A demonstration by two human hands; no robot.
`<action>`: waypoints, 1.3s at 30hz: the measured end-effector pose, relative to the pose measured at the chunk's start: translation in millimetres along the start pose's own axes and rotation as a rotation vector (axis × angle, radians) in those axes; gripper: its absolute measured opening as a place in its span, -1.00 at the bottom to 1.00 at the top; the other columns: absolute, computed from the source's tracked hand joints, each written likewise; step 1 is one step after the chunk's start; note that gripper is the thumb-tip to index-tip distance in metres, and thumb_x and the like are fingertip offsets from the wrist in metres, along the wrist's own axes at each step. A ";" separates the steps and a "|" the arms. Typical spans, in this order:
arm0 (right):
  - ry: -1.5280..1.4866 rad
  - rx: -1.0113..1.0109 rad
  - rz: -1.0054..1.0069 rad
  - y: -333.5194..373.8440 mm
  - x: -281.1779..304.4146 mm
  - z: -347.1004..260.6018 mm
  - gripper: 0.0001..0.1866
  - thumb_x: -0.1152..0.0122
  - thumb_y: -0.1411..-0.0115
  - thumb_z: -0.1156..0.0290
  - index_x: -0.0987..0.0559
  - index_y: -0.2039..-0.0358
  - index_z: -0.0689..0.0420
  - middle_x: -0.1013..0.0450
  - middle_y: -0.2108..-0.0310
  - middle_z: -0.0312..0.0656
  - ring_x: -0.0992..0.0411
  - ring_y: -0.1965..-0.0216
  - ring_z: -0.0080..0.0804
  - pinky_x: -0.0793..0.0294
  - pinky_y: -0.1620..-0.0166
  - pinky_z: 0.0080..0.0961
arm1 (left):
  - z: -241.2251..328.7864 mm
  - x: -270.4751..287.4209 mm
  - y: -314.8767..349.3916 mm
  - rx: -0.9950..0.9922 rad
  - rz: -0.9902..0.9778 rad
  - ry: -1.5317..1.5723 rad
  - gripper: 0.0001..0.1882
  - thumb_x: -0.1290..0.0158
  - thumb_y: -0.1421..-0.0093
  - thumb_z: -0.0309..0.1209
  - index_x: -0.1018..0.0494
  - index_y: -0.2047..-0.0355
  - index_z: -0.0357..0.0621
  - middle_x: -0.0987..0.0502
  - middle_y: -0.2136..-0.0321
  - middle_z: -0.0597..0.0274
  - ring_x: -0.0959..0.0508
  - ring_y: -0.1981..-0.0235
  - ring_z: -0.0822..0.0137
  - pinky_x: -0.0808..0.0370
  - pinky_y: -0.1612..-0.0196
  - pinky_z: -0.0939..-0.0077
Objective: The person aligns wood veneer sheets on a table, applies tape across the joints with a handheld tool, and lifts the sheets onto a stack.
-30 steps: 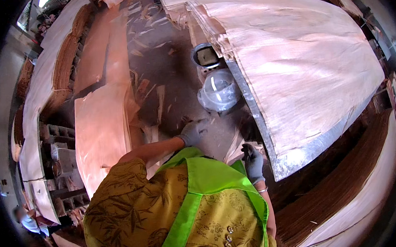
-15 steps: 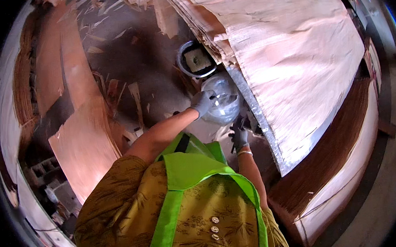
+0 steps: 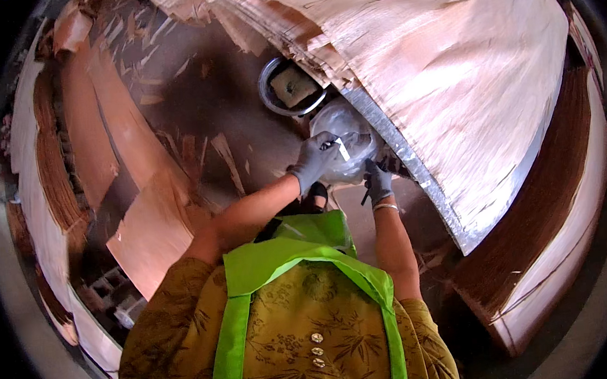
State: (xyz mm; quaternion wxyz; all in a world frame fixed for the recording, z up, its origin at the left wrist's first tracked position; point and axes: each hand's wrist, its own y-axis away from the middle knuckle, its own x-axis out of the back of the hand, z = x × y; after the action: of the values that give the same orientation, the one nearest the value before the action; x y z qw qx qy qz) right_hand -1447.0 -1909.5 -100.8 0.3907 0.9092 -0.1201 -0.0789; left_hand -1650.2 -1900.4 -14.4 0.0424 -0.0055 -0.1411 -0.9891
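A clear plastic bag (image 3: 328,121), bulging and shiny, lies on the floor in front of me beside the metal-edged board. My left hand (image 3: 313,161), in a grey glove, is closed at the bag's near left side, its fingers gripping the plastic. A small white strip (image 3: 343,148) shows just past those fingertips; I cannot make out what it is. My right hand (image 3: 378,182), also gloved, is at the near right side of the bag, fingers apart and nothing visible in them. The bag's contents are unclear.
Beyond the bag stands a round metal basin (image 3: 262,87) with a tan block or sponge (image 3: 292,86) in it. A large stack of veneer sheets (image 3: 450,73) rises at the right above a metal edge strip (image 3: 414,164). Veneer sheets (image 3: 153,232) lie at left, with wood scraps (image 3: 226,163) on the floor.
The view has shifted and turned slightly. My right hand has moved up closer to the bag. A white strip now shows by my left fingertips, which stay at the bag.
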 end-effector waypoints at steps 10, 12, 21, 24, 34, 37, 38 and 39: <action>-0.226 -0.094 -0.167 -0.5 23.5 6.9 -0.81 -0.20 -0.07 0.23 -0.41 0.49 0.01 -0.25 0.75 -0.37 -0.16 0.81 -0.54 -0.13 0.74 -0.62 | 160.9 61.3 3.0 -0.050 0.052 0.450 -0.84 0.15 -0.25 -0.38 -0.39 0.24 -0.10 -0.53 0.32 0.16 -0.45 0.54 0.49 -0.38 0.52 0.64; -0.236 -0.087 -0.161 -2.1 22.6 8.2 -0.82 -0.19 -0.08 0.23 -0.42 0.50 0.01 -0.25 0.75 -0.36 -0.17 0.80 -0.54 -0.13 0.74 -0.61 | 206.7 82.7 13.2 -0.213 0.019 0.365 -0.89 0.13 -0.23 -0.45 -0.38 0.28 -0.09 -0.53 0.25 0.01 -0.44 0.58 0.50 -0.37 0.56 0.68; -0.530 -0.101 -0.293 -5.6 7.7 10.5 -0.91 -0.19 -0.09 0.35 -0.50 0.43 0.06 -0.31 0.69 -0.36 -0.25 0.73 -0.52 -0.21 0.70 -0.61 | 242.6 101.9 61.3 -0.129 -0.090 -0.196 -0.94 0.13 -0.21 -0.54 -0.35 0.35 -0.16 -0.51 0.52 0.28 -0.50 0.57 0.54 -0.38 0.55 0.75; -0.377 -0.022 -0.117 -4.5 -4.7 6.5 -0.83 -0.19 -0.11 0.32 -0.50 0.39 0.15 -0.36 0.65 -0.29 -0.26 0.72 -0.51 -0.23 0.70 -0.57 | 211.4 98.4 68.1 -0.088 -0.052 -0.150 -0.92 0.14 -0.22 -0.52 -0.36 0.33 -0.16 -0.54 0.51 0.24 -0.47 0.59 0.56 -0.37 0.52 0.74; -0.379 0.337 -0.025 -40.5 -7.7 37.5 -0.79 -0.25 -0.07 0.27 -0.45 0.56 0.06 -0.29 0.71 -0.37 -0.17 0.77 -0.60 -0.09 0.71 -0.61 | 287.7 56.2 64.6 -0.410 -0.101 0.025 -0.88 0.12 -0.20 -0.50 -0.40 0.30 -0.24 -0.53 0.38 0.22 -0.48 0.43 0.54 -0.41 0.40 0.70; -0.336 0.193 -0.069 -10.9 -12.7 30.7 -0.82 -0.25 -0.07 0.32 -0.49 0.40 0.14 -0.36 0.60 -0.36 -0.24 0.69 -0.58 -0.18 0.65 -0.62 | 296.1 70.6 77.9 -0.417 -0.067 -0.247 -0.86 0.16 -0.21 -0.46 -0.37 0.29 -0.23 -0.53 0.34 0.12 -0.50 0.38 0.42 -0.41 0.37 0.62; -0.309 0.129 -0.065 -10.3 -6.7 29.2 -0.78 -0.25 -0.08 0.36 -0.52 0.29 0.19 -0.41 0.53 -0.35 -0.29 0.63 -0.57 -0.24 0.60 -0.62 | 302.3 69.3 79.5 -0.452 -0.069 -0.172 -0.86 0.15 -0.20 -0.46 -0.36 0.28 -0.22 -0.53 0.36 0.12 -0.50 0.38 0.41 -0.42 0.37 0.60; -0.369 0.208 -0.022 -12.3 -9.0 27.7 -0.86 -0.23 -0.09 0.33 -0.50 0.43 0.10 -0.36 0.64 -0.38 -0.22 0.74 -0.55 -0.16 0.68 -0.61 | 309.7 68.1 82.0 -0.485 -0.071 -0.096 -0.86 0.14 -0.19 -0.46 -0.36 0.28 -0.21 -0.52 0.39 0.12 -0.50 0.38 0.39 -0.42 0.38 0.59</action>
State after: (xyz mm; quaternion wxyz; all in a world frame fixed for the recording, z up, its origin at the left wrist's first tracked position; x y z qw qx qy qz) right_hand -1460.2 -1917.9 -128.2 0.2653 0.9161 -0.1871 -0.2353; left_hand -1711.4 -1897.8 307.4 -0.0019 -0.0577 0.0984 -0.9935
